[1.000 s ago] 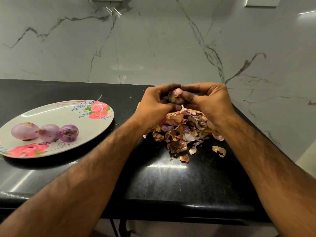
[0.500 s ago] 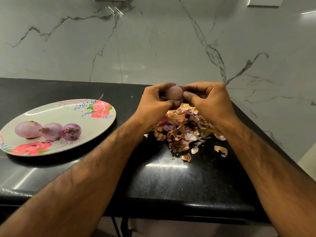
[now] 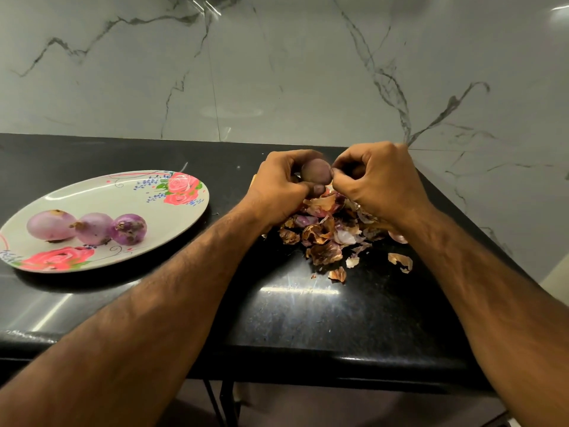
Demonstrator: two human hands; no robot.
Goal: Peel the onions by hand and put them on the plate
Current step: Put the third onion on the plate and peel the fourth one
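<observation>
My left hand (image 3: 278, 186) grips a small purple onion (image 3: 316, 171) above the back of the black counter. My right hand (image 3: 378, 180) is beside it, fingers curled, its fingertips pinching at the onion's right side. Under both hands lies a heap of brown and purple onion skins (image 3: 326, 232). On the left stands an oval white plate (image 3: 172, 223) with red flower prints, and three peeled purple onions (image 3: 92, 228) lie in a row on its left half.
Loose skin scraps (image 3: 400, 261) lie on the black counter (image 3: 308, 315) in front of the heap. A grey marble wall (image 3: 277, 72) rises right behind the counter. The counter's front edge runs below my forearms, and its right side slants away.
The onion has been turned in my left hand and now shows a smooth round side. My right hand's fingers have curled in tighter against it.
</observation>
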